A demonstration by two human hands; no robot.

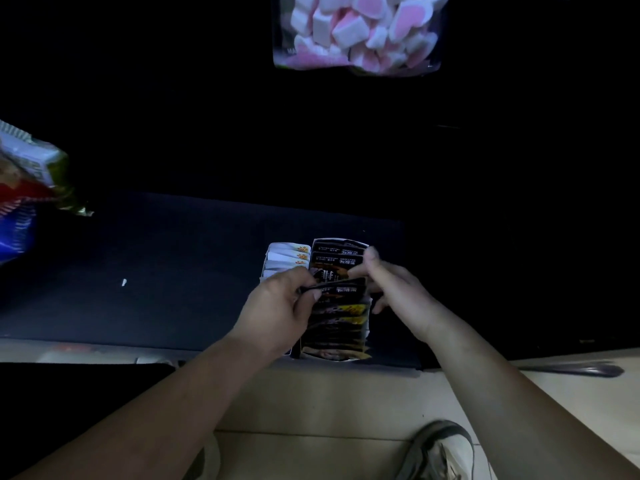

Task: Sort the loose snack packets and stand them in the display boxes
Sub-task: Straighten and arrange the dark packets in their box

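The white-packet box [277, 261] stands touching the dark-packet box's [367, 327] left side.

Left forearm [166, 403] and right forearm [512, 386]: bare to the frame edge. Shoe [440, 452] at 5 o'clock: off-white upper, grey trim, pale laces.

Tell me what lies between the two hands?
Head view: dark snack packets standing in a display box lie between left hand and right hand; the left pinches one.

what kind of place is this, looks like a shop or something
Likely a small, dimly lit shop or snack stall: display boxes hold rows of standing dark packets, a clear bag of pink and white marshmallows sits beyond, and more snack bags lie at the left.
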